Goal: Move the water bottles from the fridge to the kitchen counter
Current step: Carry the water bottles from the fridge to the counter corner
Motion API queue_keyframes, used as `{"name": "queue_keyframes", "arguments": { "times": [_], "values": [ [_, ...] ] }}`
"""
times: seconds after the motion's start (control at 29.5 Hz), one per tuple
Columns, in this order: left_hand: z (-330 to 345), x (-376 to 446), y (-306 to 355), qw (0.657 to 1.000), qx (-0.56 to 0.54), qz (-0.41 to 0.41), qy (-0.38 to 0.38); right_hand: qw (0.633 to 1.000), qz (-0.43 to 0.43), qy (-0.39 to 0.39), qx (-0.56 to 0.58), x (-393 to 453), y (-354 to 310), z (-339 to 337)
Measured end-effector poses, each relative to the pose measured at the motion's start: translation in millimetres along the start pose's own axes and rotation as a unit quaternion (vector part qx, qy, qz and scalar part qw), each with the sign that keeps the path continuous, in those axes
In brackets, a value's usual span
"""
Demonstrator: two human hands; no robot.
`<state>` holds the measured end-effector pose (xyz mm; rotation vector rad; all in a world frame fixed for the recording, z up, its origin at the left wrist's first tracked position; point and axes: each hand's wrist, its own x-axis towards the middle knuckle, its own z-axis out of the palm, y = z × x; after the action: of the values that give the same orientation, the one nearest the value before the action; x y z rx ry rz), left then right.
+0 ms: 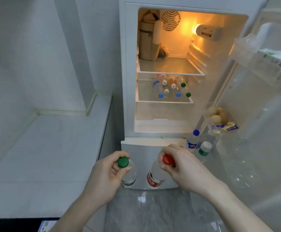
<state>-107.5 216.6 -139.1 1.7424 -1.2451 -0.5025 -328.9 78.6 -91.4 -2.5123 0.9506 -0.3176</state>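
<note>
My left hand (pixel 103 178) grips a green-capped bottle (pixel 127 171) by its neck; my right hand (pixel 183 166) grips a red-capped bottle (pixel 156 174). Both hang before the open fridge (pixel 129 64), whose shelf holds more bottles (pixel 169 88). The desk (pixel 44 156) lies left.

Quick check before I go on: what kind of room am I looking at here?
Most likely a small home kitchen. An open fridge holds bottles on its lower shelf and eggs in the door, a pale counter runs alongside on the left, and the floor is grey tile.
</note>
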Motion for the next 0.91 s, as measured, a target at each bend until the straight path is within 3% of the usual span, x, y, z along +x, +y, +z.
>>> {"name": "queue_keyframes", "arguments": {
  "times": [0.27, 0.51, 0.91],
  "values": [
    [-39.6, -70.5, -17.3, 0.987, 0.020, -0.108, 0.121, 0.988, -0.110, -0.106, 0.010, 25.5, -44.2, 29.9],
    [-43.2, -138.0, -9.3, 0.960, 0.034, -0.181, 0.211, 0.971, -0.180, -0.155, 0.036, 22.2, -68.1, 53.2],
    [-7.1, -303.3, 46.5, 0.866, 0.092, -0.307, 0.384, 0.907, -0.331, -0.254, 0.059, -39.2, -106.4, 89.6]
  ]
}}
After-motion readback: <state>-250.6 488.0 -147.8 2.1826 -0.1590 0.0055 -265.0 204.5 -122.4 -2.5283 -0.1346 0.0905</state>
